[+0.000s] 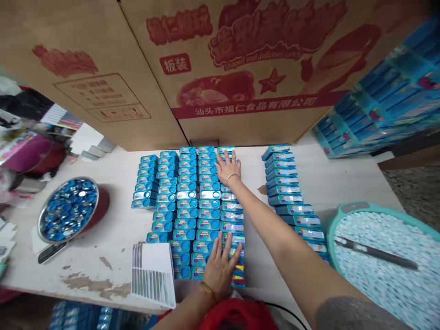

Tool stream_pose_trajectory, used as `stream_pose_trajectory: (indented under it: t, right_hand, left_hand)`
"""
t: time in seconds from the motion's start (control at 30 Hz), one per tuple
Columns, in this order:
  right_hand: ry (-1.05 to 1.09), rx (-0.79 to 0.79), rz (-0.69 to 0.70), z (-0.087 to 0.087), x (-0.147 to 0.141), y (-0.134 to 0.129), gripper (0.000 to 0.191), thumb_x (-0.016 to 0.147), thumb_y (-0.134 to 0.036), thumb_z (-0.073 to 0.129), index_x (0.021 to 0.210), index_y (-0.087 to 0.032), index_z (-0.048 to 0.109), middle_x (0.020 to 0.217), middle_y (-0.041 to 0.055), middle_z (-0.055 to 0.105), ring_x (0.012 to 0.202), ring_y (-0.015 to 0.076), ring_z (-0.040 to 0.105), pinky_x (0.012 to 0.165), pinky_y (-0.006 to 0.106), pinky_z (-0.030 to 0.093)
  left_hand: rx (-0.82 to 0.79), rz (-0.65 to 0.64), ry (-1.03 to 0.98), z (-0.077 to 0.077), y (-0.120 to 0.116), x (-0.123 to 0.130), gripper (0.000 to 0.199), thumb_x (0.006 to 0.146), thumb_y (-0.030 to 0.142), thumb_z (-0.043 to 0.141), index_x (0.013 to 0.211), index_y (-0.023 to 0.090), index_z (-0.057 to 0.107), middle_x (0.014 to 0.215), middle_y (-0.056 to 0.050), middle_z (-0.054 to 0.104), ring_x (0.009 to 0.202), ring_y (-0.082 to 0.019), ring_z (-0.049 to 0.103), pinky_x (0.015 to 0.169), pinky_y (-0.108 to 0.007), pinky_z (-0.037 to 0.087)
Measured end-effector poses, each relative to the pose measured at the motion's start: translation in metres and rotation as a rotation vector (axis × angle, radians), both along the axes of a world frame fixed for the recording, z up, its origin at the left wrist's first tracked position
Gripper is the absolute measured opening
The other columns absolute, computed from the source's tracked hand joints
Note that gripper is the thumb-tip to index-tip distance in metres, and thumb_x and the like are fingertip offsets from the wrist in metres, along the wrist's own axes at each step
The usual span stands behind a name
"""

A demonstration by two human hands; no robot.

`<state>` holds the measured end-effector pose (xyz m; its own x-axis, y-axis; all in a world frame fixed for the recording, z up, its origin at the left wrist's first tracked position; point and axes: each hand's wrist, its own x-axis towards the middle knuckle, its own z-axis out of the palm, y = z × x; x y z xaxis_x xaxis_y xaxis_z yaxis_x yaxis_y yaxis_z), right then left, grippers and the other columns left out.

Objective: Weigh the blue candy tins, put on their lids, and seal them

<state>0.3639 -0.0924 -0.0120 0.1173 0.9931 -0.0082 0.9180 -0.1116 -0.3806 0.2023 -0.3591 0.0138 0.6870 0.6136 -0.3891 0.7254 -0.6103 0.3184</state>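
Observation:
Several columns of small blue printed boxes stand packed side by side on the table in front of me. The rightmost column has shiny strips along the tops. My left hand rests with spread fingers on the near end of that column. Farther off, my right hand lies on its far end, fingers stretched and apart. Neither hand grips anything. Parts of the boxes under both palms are hidden. A separate row of blue boxes runs to the right of my right forearm.
A metal bowl of blue shiny pieces and a black handle sit left. Sticker sheets lie near the front edge. A teal basket of pale pieces holds a dark bar. Cardboard boxes wall the back.

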Motion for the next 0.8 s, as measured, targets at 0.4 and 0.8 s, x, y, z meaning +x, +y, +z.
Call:
stream_pose_trajectory:
  t: [0.4,0.8]
  right_hand:
    - [-0.043,0.051,0.029,0.000,0.048,-0.018,0.052,0.096,-0.040,0.028,0.144,-0.027,0.040,0.154,0.0072,0.029,0.142,0.0363,0.010,0.108,0.056,0.019]
    - [-0.154,0.076,-0.016,-0.011,0.131,-0.051,0.054,0.096,-0.041,0.027,0.144,-0.020,0.040,0.152,0.0135,0.032,0.141,0.0391,0.014,0.104,0.067,0.017]
  left_hand:
    - [0.115,-0.077,-0.135,-0.006,-0.011,0.066,0.081,0.084,0.027,0.051,0.152,0.025,0.007,0.157,-0.016,0.012,0.141,-0.038,0.024,0.111,-0.055,0.027]
    - [-0.059,-0.249,-0.245,0.023,-0.018,0.135,0.100,0.071,0.047,0.068,0.151,0.013,0.017,0.157,-0.021,0.009,0.144,-0.041,0.008,0.114,-0.055,0.016]
